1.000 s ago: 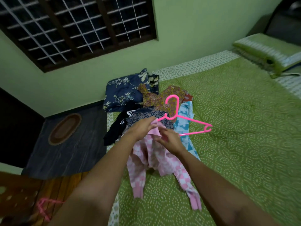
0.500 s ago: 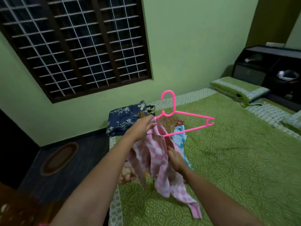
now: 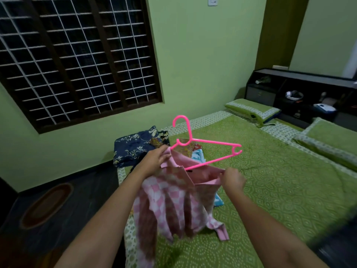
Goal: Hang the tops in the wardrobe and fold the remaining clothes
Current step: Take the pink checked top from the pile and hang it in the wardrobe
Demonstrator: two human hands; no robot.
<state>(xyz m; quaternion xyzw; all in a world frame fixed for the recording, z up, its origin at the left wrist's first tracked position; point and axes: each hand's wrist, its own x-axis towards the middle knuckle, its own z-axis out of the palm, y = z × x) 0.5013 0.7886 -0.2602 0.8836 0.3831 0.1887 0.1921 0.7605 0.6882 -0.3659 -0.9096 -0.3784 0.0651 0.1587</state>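
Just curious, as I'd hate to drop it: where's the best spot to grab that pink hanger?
Probably the hanger neck just under the hook, from above: its right half sticks out bare, while the top hides the left end.

Hanger [image 3: 207, 149] in my left hand [image 3: 156, 158]: smooth, glossy pink plastic. Top [image 3: 173, 202] that I pinch with my right hand [image 3: 232, 178]: soft matt cloth, pink-and-white check, plain pink facing. Bedspread [image 3: 270, 180]: matt green printed cotton-like cloth. Folded bedding [image 3: 133, 147] at the bed's edge: navy floral cloth. Window grille [image 3: 77, 55]: white-painted metal in dark wood frame.
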